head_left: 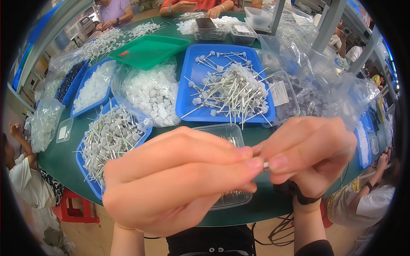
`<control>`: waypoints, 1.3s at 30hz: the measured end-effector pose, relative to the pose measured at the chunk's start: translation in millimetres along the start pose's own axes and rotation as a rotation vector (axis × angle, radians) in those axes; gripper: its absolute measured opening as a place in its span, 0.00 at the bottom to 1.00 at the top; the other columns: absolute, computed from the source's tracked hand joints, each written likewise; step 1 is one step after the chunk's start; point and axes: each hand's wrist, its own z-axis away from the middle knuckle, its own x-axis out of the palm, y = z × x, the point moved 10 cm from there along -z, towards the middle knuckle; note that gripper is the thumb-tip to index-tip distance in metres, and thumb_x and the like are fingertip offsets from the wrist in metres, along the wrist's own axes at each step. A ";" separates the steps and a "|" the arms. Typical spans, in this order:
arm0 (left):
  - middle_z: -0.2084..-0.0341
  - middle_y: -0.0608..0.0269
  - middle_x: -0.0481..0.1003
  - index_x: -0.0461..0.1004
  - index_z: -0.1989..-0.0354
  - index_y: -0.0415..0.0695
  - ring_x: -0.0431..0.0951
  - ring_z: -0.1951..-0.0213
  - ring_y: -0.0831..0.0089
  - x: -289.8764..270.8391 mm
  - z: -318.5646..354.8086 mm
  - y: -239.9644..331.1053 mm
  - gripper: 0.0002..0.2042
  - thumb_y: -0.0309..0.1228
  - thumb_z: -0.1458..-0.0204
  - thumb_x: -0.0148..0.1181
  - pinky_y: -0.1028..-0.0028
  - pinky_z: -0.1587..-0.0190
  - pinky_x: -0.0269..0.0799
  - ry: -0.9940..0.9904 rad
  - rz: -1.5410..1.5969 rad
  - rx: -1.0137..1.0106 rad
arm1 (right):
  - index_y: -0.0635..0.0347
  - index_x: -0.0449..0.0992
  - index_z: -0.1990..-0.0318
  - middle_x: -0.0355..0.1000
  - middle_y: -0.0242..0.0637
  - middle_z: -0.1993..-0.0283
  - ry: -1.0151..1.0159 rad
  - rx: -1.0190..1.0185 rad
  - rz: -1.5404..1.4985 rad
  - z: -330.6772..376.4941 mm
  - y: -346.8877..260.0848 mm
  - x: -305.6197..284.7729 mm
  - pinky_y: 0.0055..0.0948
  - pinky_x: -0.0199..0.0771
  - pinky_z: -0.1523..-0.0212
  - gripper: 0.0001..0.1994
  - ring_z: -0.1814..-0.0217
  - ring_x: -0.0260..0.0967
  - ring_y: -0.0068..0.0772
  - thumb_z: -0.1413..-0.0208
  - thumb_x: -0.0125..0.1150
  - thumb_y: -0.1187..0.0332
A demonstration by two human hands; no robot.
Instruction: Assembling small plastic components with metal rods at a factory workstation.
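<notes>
In front of me, my left hand (171, 181) and my right hand (314, 147) are both closed, fingertips almost meeting. Between them shows the end of a small silvery metal piece (266, 166), pinched from both sides; the rest of it is hidden by the fingers. Below the hands, partly covered, lies a clear plastic box (232, 207) holding thin metal parts. Beyond them a blue tray (184, 91) carries a heap of thin metal rods with pale plastic caps (237, 91). A second blue tray (95, 186), piled with similar capped rods (112, 136), sits beside my left hand.
White plastic pieces fill a bag (151, 91) and a blue tray (72, 114). An empty-looking green tray (147, 49) rests behind them. Clear bags (316, 91) and a lidded box (279, 94) crowd the right. Other people sit around the green table (60, 164); a red stool (79, 209) stands left.
</notes>
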 end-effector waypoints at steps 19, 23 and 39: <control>0.76 0.52 0.71 0.63 0.76 0.41 0.72 0.75 0.65 4.2 9.4 -43.4 0.09 0.21 0.64 0.57 0.72 0.72 0.67 0.168 0.603 -0.459 | 0.57 0.60 0.71 0.64 0.39 0.77 0.058 0.229 -0.580 1.8 44.0 8.9 0.21 0.66 0.75 0.12 0.75 0.65 0.30 0.57 0.59 0.68; 0.76 0.55 0.71 0.63 0.75 0.43 0.70 0.74 0.67 13.5 12.1 -50.0 0.09 0.19 0.63 0.56 0.72 0.71 0.65 0.160 0.791 -0.521 | 0.58 0.60 0.71 0.64 0.40 0.77 0.034 0.197 -0.581 1.1 42.0 8.3 0.24 0.68 0.73 0.11 0.75 0.65 0.31 0.56 0.58 0.69; 0.74 0.52 0.69 0.64 0.68 0.39 0.71 0.75 0.63 26.0 18.6 -60.7 0.11 0.25 0.62 0.55 0.69 0.73 0.70 0.125 0.882 -0.681 | 0.57 0.60 0.70 0.66 0.42 0.75 0.050 0.343 -0.680 5.9 56.8 13.0 0.18 0.66 0.71 0.10 0.72 0.66 0.28 0.54 0.56 0.67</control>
